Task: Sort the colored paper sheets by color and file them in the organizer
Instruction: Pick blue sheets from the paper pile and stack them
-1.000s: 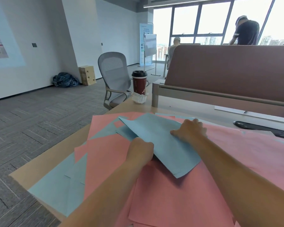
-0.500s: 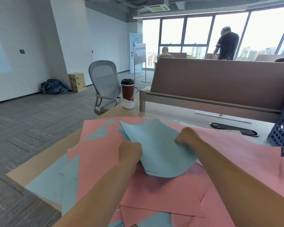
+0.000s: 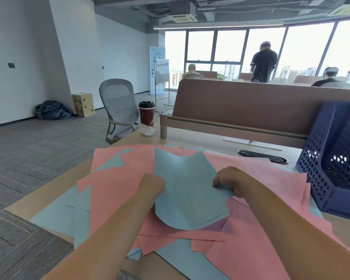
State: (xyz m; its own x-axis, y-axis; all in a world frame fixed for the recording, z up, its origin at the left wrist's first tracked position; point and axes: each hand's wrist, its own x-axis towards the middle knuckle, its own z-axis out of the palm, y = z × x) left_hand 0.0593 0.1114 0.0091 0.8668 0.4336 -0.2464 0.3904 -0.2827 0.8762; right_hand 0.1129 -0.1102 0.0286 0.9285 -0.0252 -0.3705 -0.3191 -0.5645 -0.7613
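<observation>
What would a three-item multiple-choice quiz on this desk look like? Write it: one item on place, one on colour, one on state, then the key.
1. Where does the blue organizer stand?
A. At the desk's right side
B. On the floor by the chair
C. Beside the coffee cup

2. What colour is the sheet held in both hands?
A. Pink
B. Light blue
C. White

3. How is the held sheet now?
A. Lying flat under the pile
B. Filed in the organizer
C. Lifted and bowed above the pile

Key: 1 A, it sits at the right edge of the desk, far from the coffee cup. 2 B, the left hand and right hand grip a light blue sheet. 3 C, it curves upward over the pink sheets.
</observation>
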